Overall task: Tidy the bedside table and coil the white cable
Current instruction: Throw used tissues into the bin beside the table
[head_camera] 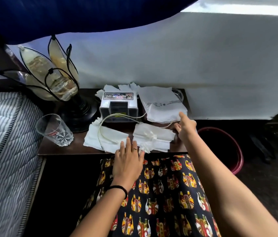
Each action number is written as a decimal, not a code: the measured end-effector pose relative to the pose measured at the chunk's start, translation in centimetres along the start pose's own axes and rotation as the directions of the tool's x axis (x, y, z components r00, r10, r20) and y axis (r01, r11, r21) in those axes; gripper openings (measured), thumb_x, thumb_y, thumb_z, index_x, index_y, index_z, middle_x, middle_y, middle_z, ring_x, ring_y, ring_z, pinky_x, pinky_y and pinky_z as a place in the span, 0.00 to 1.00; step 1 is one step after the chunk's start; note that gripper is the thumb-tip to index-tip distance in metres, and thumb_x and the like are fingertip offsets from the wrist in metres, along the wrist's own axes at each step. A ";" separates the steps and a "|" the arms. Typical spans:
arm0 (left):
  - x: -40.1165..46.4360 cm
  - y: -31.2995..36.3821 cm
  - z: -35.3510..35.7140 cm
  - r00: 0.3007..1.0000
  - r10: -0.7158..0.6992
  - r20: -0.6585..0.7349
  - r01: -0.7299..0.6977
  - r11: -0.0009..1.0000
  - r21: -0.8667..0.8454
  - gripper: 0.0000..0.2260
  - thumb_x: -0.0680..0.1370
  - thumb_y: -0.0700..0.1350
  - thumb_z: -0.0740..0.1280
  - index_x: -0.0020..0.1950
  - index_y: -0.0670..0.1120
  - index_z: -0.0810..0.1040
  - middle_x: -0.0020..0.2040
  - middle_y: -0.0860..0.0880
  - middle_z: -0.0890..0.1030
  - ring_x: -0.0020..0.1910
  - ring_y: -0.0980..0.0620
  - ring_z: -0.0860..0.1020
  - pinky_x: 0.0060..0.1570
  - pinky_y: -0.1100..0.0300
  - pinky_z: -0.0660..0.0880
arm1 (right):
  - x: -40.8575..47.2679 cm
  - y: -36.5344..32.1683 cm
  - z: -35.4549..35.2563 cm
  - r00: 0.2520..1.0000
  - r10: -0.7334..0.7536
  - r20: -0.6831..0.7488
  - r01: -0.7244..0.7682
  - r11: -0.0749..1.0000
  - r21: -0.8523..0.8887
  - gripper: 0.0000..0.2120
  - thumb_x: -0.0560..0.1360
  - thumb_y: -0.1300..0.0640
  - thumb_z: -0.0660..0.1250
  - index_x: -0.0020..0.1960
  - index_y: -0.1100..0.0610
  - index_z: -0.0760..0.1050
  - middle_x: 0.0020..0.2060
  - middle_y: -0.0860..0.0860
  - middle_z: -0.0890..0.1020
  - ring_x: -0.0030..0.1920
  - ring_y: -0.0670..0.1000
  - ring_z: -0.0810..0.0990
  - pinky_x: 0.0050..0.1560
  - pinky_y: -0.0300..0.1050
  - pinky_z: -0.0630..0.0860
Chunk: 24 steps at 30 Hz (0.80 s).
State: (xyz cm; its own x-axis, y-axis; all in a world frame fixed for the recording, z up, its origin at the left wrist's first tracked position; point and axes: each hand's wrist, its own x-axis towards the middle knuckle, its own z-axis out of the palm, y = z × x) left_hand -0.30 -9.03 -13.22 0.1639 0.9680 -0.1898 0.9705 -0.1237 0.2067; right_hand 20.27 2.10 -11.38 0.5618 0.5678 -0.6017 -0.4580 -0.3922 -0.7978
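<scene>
White cable [117, 117] is draped in one loop across the middle of the surface [63, 147], over one of two paper stacks [105, 139] at the front edge. One glass [54, 130] is stood at the left edge. Left hand [128, 161] fingers are laid flat and straight; right hand [185, 129] is pointing, holding nothing.

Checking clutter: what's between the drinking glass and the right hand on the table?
Head view: two stacks of white paper napkins, white cable looping over the left one, between glass and right hand.

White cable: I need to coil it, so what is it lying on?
The white cable lies over the left stack of napkins, running past the white box. Its far end is hidden under the white bag.
</scene>
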 end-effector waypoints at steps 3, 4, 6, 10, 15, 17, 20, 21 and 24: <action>0.3 0.3 0.2 1.000 0.014 0.007 -0.014 1.000 -0.002 0.28 0.81 0.59 0.45 0.76 0.44 0.52 0.78 0.44 0.53 0.76 0.45 0.53 0.72 0.49 0.58 | 0.6 -0.9 0.5 0.998 0.058 0.037 -0.060 0.997 0.045 0.11 0.74 0.64 0.67 0.54 0.66 0.71 0.50 0.59 0.74 0.47 0.55 0.79 0.49 0.46 0.78; 0.5 0.3 0.2 1.000 0.013 0.004 -0.013 1.000 -0.001 0.28 0.81 0.59 0.45 0.76 0.43 0.52 0.78 0.45 0.53 0.76 0.46 0.53 0.72 0.49 0.58 | 0.6 -1.1 0.7 0.998 0.061 0.028 -0.062 0.998 0.029 0.04 0.74 0.67 0.66 0.47 0.65 0.72 0.47 0.60 0.74 0.39 0.53 0.77 0.42 0.44 0.78; 0.6 0.5 0.2 1.000 0.009 0.000 -0.009 1.000 0.000 0.28 0.81 0.58 0.45 0.76 0.43 0.52 0.78 0.45 0.54 0.76 0.48 0.53 0.71 0.50 0.58 | 0.8 -1.5 0.8 0.998 0.049 0.032 -0.049 0.999 0.001 0.05 0.73 0.72 0.63 0.45 0.65 0.71 0.42 0.60 0.75 0.32 0.51 0.75 0.29 0.40 0.79; 0.5 1.0 0.3 0.999 0.032 0.010 -0.033 0.998 0.062 0.27 0.81 0.56 0.46 0.76 0.43 0.53 0.77 0.45 0.56 0.76 0.49 0.55 0.70 0.51 0.59 | 0.5 -2.1 0.4 0.986 -0.119 0.114 0.122 0.992 -0.019 0.08 0.74 0.73 0.58 0.50 0.63 0.67 0.34 0.58 0.75 0.23 0.48 0.76 0.24 0.37 0.77; 0.4 1.1 0.4 1.000 0.020 0.018 -0.022 0.996 0.091 0.27 0.81 0.57 0.47 0.76 0.44 0.54 0.77 0.45 0.58 0.75 0.49 0.56 0.70 0.51 0.59 | -0.7 -4.6 -0.9 0.924 -0.342 0.173 0.338 0.940 0.055 0.09 0.74 0.73 0.59 0.42 0.60 0.68 0.31 0.57 0.76 0.21 0.45 0.75 0.27 0.36 0.76; 0.2 1.1 0.4 1.000 0.021 0.015 -0.022 0.995 0.097 0.27 0.81 0.57 0.47 0.75 0.43 0.55 0.77 0.45 0.58 0.75 0.49 0.56 0.70 0.52 0.59 | -1.1 -6.0 -1.7 0.897 -0.421 0.139 0.410 0.907 0.101 0.10 0.73 0.73 0.59 0.41 0.59 0.68 0.30 0.56 0.76 0.22 0.45 0.76 0.28 0.37 0.77; -0.1 0.9 0.2 1.000 0.026 -0.014 -0.024 0.992 0.122 0.27 0.81 0.57 0.48 0.75 0.43 0.56 0.76 0.45 0.60 0.75 0.49 0.57 0.69 0.53 0.60 | -1.2 -8.2 -3.8 0.883 -0.470 -0.003 0.455 0.854 0.253 0.13 0.72 0.75 0.58 0.40 0.57 0.66 0.29 0.54 0.75 0.22 0.45 0.76 0.28 0.37 0.76; -0.2 0.8 0.2 0.999 0.026 -0.024 -0.023 0.992 0.127 0.27 0.81 0.57 0.48 0.75 0.43 0.56 0.76 0.45 0.61 0.75 0.49 0.58 0.69 0.53 0.61 | -1.0 -8.8 -4.8 0.885 -0.462 -0.060 0.456 0.835 0.308 0.14 0.72 0.75 0.58 0.40 0.56 0.66 0.28 0.53 0.75 0.22 0.45 0.76 0.27 0.37 0.76; -0.2 0.6 0.2 0.999 0.029 -0.036 -0.025 0.993 0.119 0.26 0.81 0.57 0.49 0.75 0.44 0.57 0.76 0.46 0.61 0.75 0.50 0.58 0.69 0.53 0.61 | 0.2 -9.6 -8.2 0.887 -0.393 -0.242 0.461 0.790 0.405 0.14 0.72 0.75 0.55 0.40 0.56 0.65 0.29 0.54 0.74 0.21 0.45 0.75 0.26 0.36 0.74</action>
State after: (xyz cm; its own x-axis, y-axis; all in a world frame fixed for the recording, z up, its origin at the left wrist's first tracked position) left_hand 0.30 -9.38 -13.19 0.1858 0.9712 -0.1492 0.9803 -0.1729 0.0952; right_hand 30.45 0.00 -4.14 0.8452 0.4826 -0.2297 -0.3822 0.2454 -0.8909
